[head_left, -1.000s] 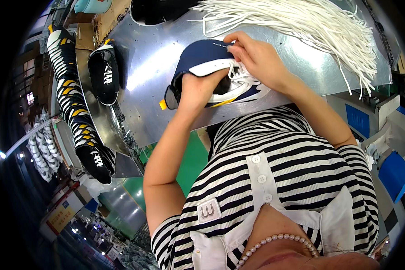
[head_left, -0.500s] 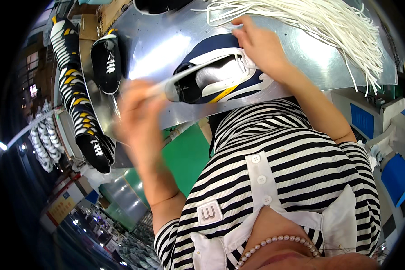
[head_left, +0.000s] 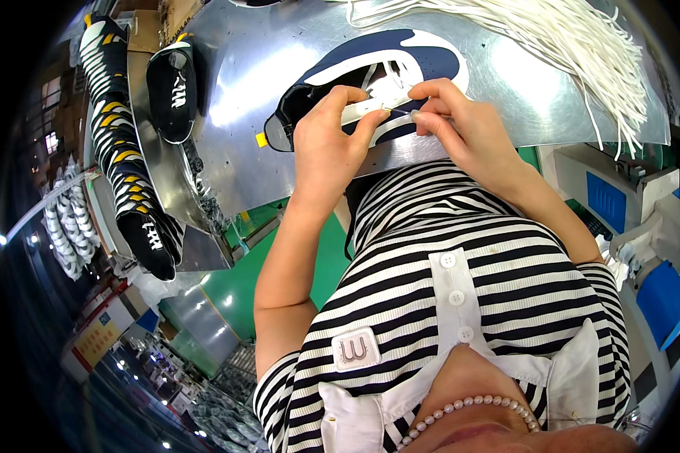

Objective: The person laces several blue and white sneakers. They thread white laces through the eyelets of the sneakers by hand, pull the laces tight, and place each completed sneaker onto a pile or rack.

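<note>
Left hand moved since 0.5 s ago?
Yes. The left hand came back up and right from beyond the metal table edge onto the navy shoe, fingers pinching the white lace.

Light: bright, from overhead | Glare: white patches on the metal table (head_left: 242, 90), upper centre | Shadows: soft, short | Focus: centre sharp | Edges: heavy fisheye bending, black rim | Lower left: dim, specked with small lamps

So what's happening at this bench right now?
A person in a striped shirt is working on a navy and white shoe lying on a metal table. The left hand steadies it, while the right hand pinches a white lace at the eyelets. A bundle of white laces lies beside it.
</note>
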`<state>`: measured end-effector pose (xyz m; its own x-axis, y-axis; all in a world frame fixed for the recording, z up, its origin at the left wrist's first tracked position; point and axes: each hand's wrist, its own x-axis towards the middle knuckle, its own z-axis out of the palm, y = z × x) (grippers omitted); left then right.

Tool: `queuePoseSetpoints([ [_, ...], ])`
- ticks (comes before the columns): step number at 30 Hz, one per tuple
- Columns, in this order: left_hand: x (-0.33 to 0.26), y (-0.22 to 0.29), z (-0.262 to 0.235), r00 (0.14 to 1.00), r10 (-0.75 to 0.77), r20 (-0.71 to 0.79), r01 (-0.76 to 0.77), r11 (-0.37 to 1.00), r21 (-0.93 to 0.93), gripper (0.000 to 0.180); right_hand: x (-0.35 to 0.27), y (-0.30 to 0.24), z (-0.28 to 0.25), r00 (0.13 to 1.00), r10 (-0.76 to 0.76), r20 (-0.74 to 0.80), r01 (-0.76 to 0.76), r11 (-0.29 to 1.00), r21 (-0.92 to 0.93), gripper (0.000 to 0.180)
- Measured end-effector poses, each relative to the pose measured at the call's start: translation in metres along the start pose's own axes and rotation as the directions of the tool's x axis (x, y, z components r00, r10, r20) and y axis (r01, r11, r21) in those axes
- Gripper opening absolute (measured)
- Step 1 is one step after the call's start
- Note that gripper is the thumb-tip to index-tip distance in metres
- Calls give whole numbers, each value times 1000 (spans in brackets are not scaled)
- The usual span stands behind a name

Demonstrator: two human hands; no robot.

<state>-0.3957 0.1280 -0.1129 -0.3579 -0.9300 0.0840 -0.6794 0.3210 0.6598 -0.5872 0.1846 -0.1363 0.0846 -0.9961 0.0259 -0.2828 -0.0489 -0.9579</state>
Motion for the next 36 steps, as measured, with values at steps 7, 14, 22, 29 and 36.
queuePoseSetpoints([
  [7,2,-2,0,999,18,48,-20,999,30,22,7,3,0,996,68,50,-65,996,-56,20],
  [14,-6,-12,17,919,394,4,-392,915,98,26,22,3,29,999,46,-18,-49,969,-240,24],
  [22,-17,-15,21,908,400,-123,-385,914,129,30,20,-19,-28,972,-221,-76,188,932,-310,16],
  [29,-21,-21,18,813,567,-131,-547,822,159,32,53,-17,-12,934,-19,358,186,879,-439,17],
  [36,-18,-19,14,855,518,-18,-515,854,79,38,61,-28,-24,992,-60,112,49,993,104,17],
])
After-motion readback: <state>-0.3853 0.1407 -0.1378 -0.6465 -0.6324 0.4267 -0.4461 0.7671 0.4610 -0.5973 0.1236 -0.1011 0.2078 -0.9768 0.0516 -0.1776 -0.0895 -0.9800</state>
